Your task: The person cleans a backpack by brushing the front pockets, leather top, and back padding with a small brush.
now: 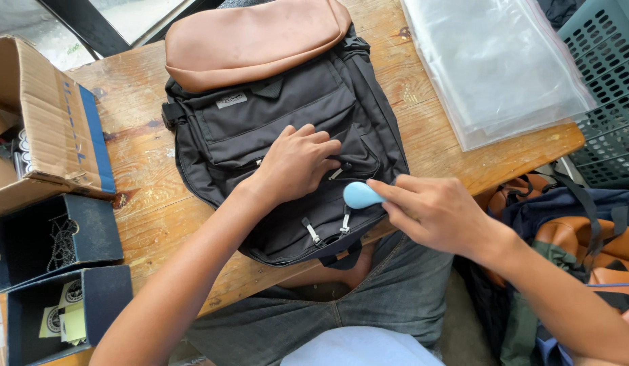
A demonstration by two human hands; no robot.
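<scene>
A black backpack (280, 122) with a tan leather top flap (250, 41) lies flat on a wooden table (152, 203). My left hand (297, 161) rests palm down on its front pocket, fingers spread near the zipper pulls (328, 227). My right hand (433, 210) holds a small light-blue rounded object (360, 195) by its end, just above the pack's lower front pocket, beside my left hand.
A stack of clear plastic zip bags (497, 64) lies at the table's right end. A cardboard box (47, 122) and two open dark blue boxes (57, 240) sit at left. A teal plastic crate (609, 88) and more backpacks (572, 230) are at right.
</scene>
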